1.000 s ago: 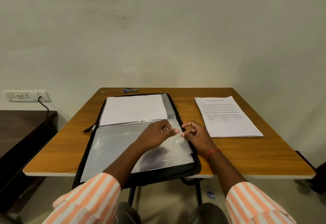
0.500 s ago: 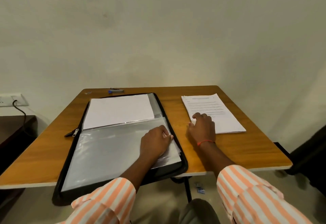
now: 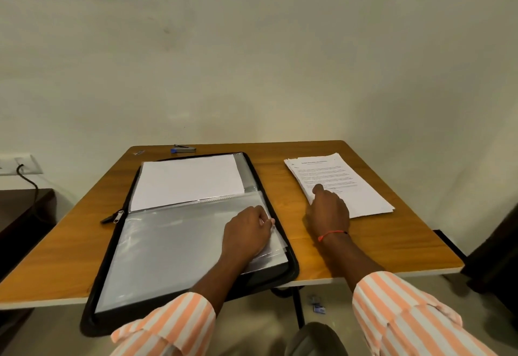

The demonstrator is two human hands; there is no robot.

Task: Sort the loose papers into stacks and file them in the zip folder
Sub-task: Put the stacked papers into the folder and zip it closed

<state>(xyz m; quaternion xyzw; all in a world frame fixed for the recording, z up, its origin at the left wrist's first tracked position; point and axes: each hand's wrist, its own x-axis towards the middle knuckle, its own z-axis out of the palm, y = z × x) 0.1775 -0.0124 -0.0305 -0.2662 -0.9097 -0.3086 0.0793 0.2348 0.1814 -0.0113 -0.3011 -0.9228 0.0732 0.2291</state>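
I see the zip folder (image 3: 291, 268) lying open on the counter's (image 3: 378, 249) left half, overhanging the near edge. My left grip (image 3: 248, 229) pinches the right edge of its clear sleeves (image 3: 168, 249). My right grip (image 3: 328, 210) rests on the near-left corner of the paper stack (image 3: 350, 184) by the counter's right edge. Whether it grasps any sheets, I cannot tell.

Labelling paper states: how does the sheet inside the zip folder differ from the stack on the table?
The sheet looks blank; the stack is printed on top. The sheet lies squared in the zip folder; the stack lies fanned on the table. The right hand touches the stack, not the sheet. Both are white.
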